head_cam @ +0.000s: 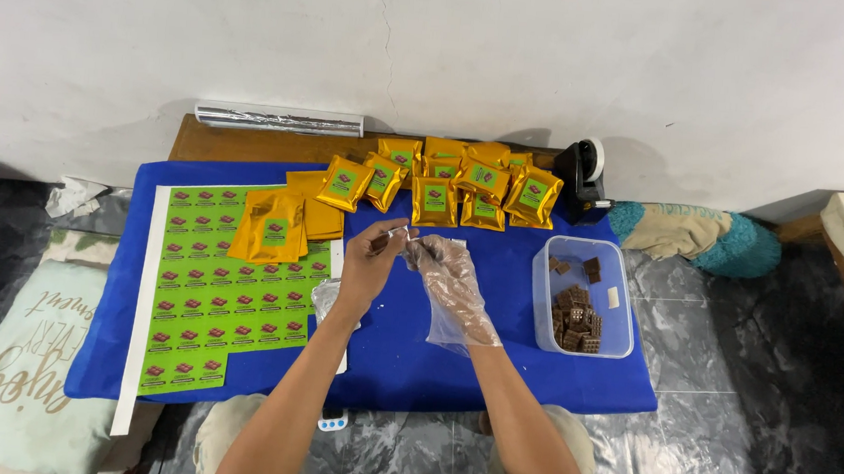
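Both hands meet at the middle of the frame over the blue-covered bench (pixel 492 373). The bare left hand (pixel 372 255) and the right hand (pixel 451 281), which wears a loose clear plastic glove, pinch between them a small clear wrapper (pixel 410 236); the fingertips of both are closed on it, though what is inside is too small to tell.

At the right of the frame a clear plastic tub (pixel 619 328) holds brown chocolate squares (pixel 576 321) that fill only part of it. Along the upper middle lies a cluster of gold pouches with green labels (pixel 466 185), apparently packed. Left of the hands a few flatter gold pouches (pixel 277 226) rest on a green sheet of stickers (pixel 227 292), with most stickers in place and a gap at its lower right corner.

Judging by this, a fair batch is done, yet chocolate, pouches and stickers remain. A foil roll (pixel 281 120) and a tape dispenser (pixel 585 175) sit at the top edge.
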